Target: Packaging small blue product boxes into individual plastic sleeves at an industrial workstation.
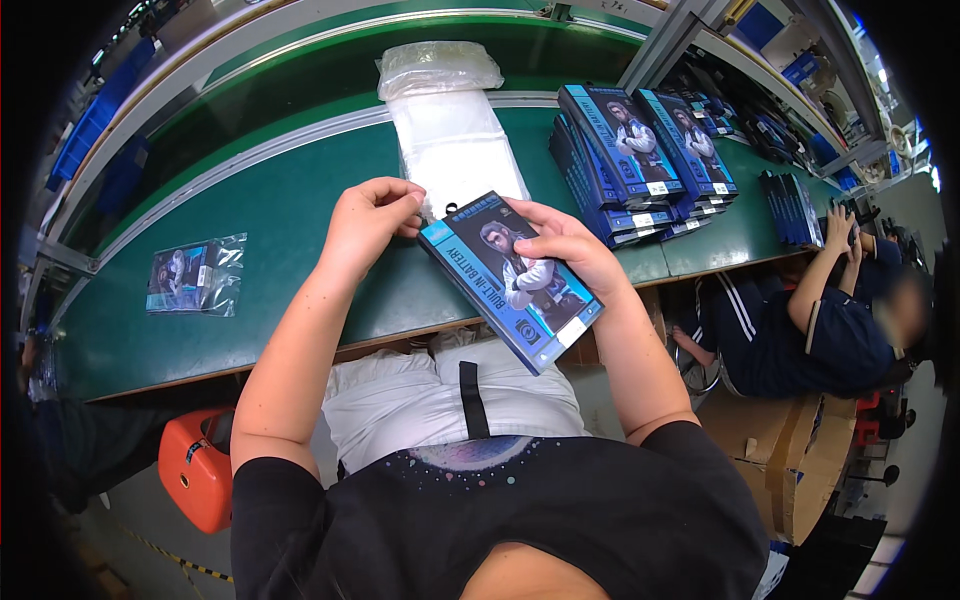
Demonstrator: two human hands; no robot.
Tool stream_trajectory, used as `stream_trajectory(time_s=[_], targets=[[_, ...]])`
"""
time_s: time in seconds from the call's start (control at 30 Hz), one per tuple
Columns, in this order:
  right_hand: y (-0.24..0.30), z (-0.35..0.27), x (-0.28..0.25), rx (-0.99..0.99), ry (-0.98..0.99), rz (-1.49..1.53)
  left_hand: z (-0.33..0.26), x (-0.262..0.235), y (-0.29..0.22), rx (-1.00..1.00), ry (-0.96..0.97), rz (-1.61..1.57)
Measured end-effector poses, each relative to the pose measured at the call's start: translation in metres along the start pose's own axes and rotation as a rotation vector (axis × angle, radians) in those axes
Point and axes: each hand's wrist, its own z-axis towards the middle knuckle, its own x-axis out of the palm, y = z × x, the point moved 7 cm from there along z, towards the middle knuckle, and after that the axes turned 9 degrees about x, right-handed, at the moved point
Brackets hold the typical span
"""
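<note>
My right hand (572, 246) grips a blue and black flat retail box (515, 280) by its right edge, thumb across its printed front. The box is tilted over the table's near edge, and a small black hanging tab shows at its top. My left hand (370, 222) is closed in a pinch just left of that top end, beside a stack of clear plastic bags (455, 140). What its fingertips hold, if anything, is too small to tell. The stack lies flat, its far end bunched up, its near end partly behind the box and my right hand.
Stacks of similar boxes (625, 150) stand right of the bags. A bagged box (195, 275) lies at the left on the green table (300, 260). At the far right a co-worker (840, 310) handles more boxes. An orange stool (195, 470) and a cardboard carton (790, 450) are below.
</note>
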Motion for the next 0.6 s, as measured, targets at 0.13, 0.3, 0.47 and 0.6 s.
stream_trajectory(time_s=[0.13, 0.3, 0.47, 0.6], targets=[[-0.004, -0.004, -0.003, -0.059, -0.111, -0.064, -0.005, 0.003, -0.002, 0.089, 0.07, 0.138], [-0.008, -0.003, 0.0, -0.334, -0.361, -0.254, -0.018, 0.014, -0.041, 0.481, 0.063, 0.547], [-0.007, -0.013, 0.008, -0.195, -0.273, -0.144, -0.029, 0.017, -0.055, 0.597, 0.052, 0.715], [-0.009, -0.015, 0.006, -0.243, -0.265, -0.119, -0.023, 0.013, -0.047, 0.396, 0.207, 0.606]])
